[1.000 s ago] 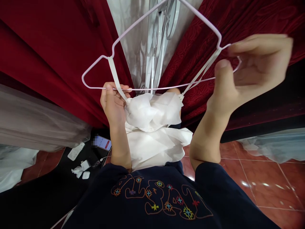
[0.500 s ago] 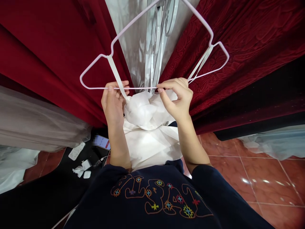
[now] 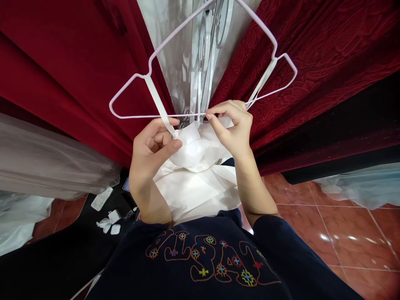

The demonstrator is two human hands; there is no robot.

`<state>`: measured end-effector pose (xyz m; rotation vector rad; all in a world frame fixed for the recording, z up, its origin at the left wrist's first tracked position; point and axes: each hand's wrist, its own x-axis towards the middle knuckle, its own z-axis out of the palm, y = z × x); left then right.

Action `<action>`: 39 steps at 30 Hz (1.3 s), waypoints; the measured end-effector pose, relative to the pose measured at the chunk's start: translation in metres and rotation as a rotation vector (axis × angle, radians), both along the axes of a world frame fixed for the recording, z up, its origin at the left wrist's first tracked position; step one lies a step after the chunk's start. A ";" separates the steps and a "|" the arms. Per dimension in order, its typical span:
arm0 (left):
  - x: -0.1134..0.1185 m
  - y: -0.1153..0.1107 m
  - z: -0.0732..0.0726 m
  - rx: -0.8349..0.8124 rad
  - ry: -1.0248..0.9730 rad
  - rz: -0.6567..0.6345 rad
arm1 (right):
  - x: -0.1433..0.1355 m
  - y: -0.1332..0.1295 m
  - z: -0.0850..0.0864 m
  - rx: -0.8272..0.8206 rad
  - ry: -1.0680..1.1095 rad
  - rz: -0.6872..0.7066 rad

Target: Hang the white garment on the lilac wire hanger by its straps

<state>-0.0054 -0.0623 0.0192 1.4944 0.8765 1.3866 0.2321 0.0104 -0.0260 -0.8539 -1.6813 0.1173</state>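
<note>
A pale pink hanger (image 3: 131,116) is spread across the upper middle of the view. From its notches hang the white straps (image 3: 158,98) of a white, sheer-looking garment (image 3: 196,189), bunched up below the hanger. My right hand (image 3: 234,125) pinches the hanger's thin bottom bar between thumb and fingertips. Beside the left strap's lower end is my left hand (image 3: 151,154), open, its thumb and index finger apart on either side of the gathered cloth. Some of the right strap is hidden behind my right hand.
Dark red drapes (image 3: 71,75) hang on the left, and patterned red fabric (image 3: 321,71) on the right. A silvery metal stand (image 3: 204,54) rises between them. On a black surface at lower left lie a charger (image 3: 114,216), a white case (image 3: 115,229) and a partly hidden phone (image 3: 126,184).
My left hand has let go of the hanger's bottom bar and moved down and right to the strap's lower end. My right hand keeps its pinch. The hanger has shifted slightly.
</note>
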 end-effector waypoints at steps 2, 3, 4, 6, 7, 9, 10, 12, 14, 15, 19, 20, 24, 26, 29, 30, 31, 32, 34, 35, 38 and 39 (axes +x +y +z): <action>0.001 0.003 0.015 0.072 -0.152 -0.042 | 0.000 0.000 0.002 -0.004 0.028 0.019; 0.001 0.007 0.023 0.102 -0.220 -0.039 | 0.000 0.000 0.002 -0.005 0.037 0.028; 0.001 0.012 0.030 0.133 -0.280 -0.026 | 0.001 0.000 0.003 -0.004 0.043 0.033; -0.002 0.023 0.043 0.154 -0.352 0.032 | 0.002 -0.001 0.003 0.008 0.039 0.030; -0.004 0.027 0.047 0.173 -0.409 0.052 | 0.003 -0.001 0.003 0.019 0.031 0.021; -0.011 0.032 0.046 0.216 -0.538 0.114 | 0.005 -0.001 0.003 0.045 0.012 -0.003; -0.014 0.032 0.041 0.233 -0.603 0.168 | 0.006 -0.001 0.002 0.055 0.005 -0.011; -0.022 0.031 0.025 0.216 -0.645 0.322 | 0.007 -0.001 0.001 0.069 0.002 -0.013; -0.029 0.031 0.007 0.169 -0.589 0.512 | 0.007 0.000 0.001 0.068 0.008 0.005; -0.031 0.033 -0.002 0.160 -0.541 0.554 | 0.007 0.000 0.000 0.061 0.011 0.017; -0.023 0.047 -0.019 0.066 -0.529 0.559 | 0.003 -0.001 0.000 0.019 0.011 0.035; -0.017 0.050 -0.019 0.027 -0.525 0.535 | 0.002 -0.001 0.000 0.008 0.011 0.034; 0.017 0.050 -0.020 -0.033 -0.387 0.295 | -0.002 -0.003 -0.002 -0.020 0.008 0.035; 0.031 0.044 -0.020 0.002 -0.322 0.174 | -0.003 -0.003 -0.002 -0.012 0.005 0.037; 0.043 0.037 -0.021 0.083 -0.288 0.156 | -0.003 -0.004 0.001 0.019 -0.012 0.067; 0.044 0.037 -0.021 0.104 -0.287 0.173 | -0.002 -0.006 0.001 0.035 -0.009 0.077; 0.044 0.037 -0.021 0.120 -0.289 0.190 | -0.002 -0.007 0.002 0.056 0.013 0.071; 0.043 0.038 -0.021 0.130 -0.295 0.203 | -0.001 -0.009 0.001 0.083 0.059 0.044; 0.041 0.041 -0.021 0.143 -0.321 0.213 | 0.001 -0.012 -0.006 0.143 0.252 -0.077; 0.041 0.042 -0.022 0.145 -0.335 0.213 | 0.003 -0.012 -0.011 0.161 0.387 -0.157; 0.044 0.043 -0.022 0.141 -0.361 0.214 | 0.011 -0.008 -0.035 0.092 0.757 -0.325; 0.045 0.042 -0.022 0.133 -0.358 0.218 | 0.014 -0.005 -0.043 0.030 0.813 -0.330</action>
